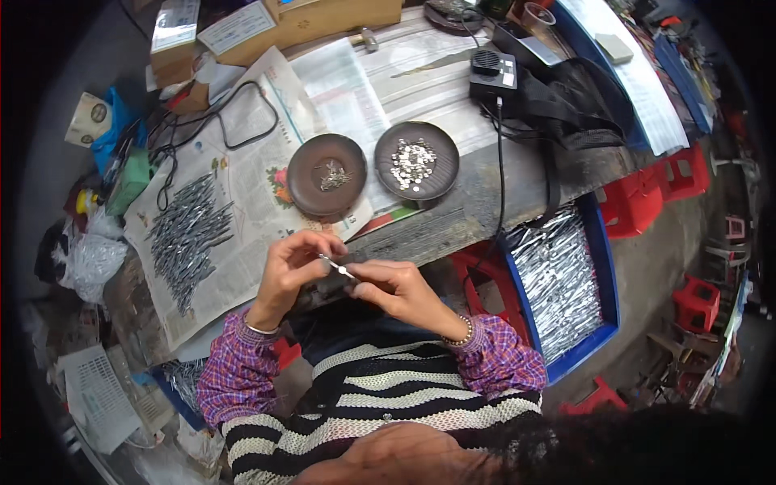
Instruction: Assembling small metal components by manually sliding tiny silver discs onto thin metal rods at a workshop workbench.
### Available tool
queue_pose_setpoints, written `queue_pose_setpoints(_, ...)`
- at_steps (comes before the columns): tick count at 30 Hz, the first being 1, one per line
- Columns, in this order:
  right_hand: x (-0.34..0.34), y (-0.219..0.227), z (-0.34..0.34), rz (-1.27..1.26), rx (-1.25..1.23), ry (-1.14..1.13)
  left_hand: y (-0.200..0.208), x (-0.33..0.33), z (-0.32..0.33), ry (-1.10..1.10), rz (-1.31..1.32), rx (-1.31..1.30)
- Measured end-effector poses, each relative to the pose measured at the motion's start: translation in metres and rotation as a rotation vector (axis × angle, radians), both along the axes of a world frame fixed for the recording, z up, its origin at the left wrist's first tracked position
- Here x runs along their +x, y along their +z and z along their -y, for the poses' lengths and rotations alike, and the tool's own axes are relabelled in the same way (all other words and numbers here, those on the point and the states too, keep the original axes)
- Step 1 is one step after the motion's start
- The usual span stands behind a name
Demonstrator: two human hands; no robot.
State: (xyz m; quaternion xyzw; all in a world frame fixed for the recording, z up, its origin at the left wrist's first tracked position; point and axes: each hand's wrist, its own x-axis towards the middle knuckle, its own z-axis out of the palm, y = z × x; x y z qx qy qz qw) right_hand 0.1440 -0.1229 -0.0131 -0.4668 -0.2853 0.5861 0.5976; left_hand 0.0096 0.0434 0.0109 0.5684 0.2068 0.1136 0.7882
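My left hand [289, 273] pinches one end of a slim metal piece [343, 271] between thumb and fingers. The other end is in the closed fingertips of my right hand [406, 295]. A small shiny round spot shows at the middle of the piece; its exact kind is too small to make out. Just beyond my hands, a brown dish [303, 174] holds a little heap of thin pins [333, 175]. Beside it, a second dark dish [436, 191] carries many small shiny discs [412, 164]. Left of my hands, a pile of slim grey metal pieces [192, 234] lies on newspaper [250, 182].
At the right, a blue crate [556, 370] full of shiny metal pieces stands below table height, near red stools [632, 206]. A black device [493, 74] with a hanging cable sits on the wooden table [453, 222]. Cardboard boxes [331, 20] and a hammer [369, 39] lie at the back.
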Motion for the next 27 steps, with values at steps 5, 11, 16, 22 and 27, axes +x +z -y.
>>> queue_pose_setpoints(5,0.038,0.006,-0.001,1.138,0.198,-0.408,0.002,-0.005,-0.001,0.095,0.079,-0.103)
queue_pose_setpoints(11,0.069,0.004,-0.016,1.455,0.093,-0.481,0.003,-0.009,0.002,0.098,-0.072,-0.001)
queue_pose_setpoints(16,0.072,-0.005,-0.024,1.547,0.086,-0.452,0.006,-0.01,0.002,0.084,-0.111,0.044)
queue_pose_setpoints(22,0.078,-0.009,-0.023,1.471,0.1,-0.516,0.001,-0.006,0.005,0.172,-0.116,0.08)
queue_pose_setpoints(27,0.071,-0.005,-0.021,1.181,0.194,-0.561,-0.005,-0.004,0.006,0.173,-0.098,0.093)
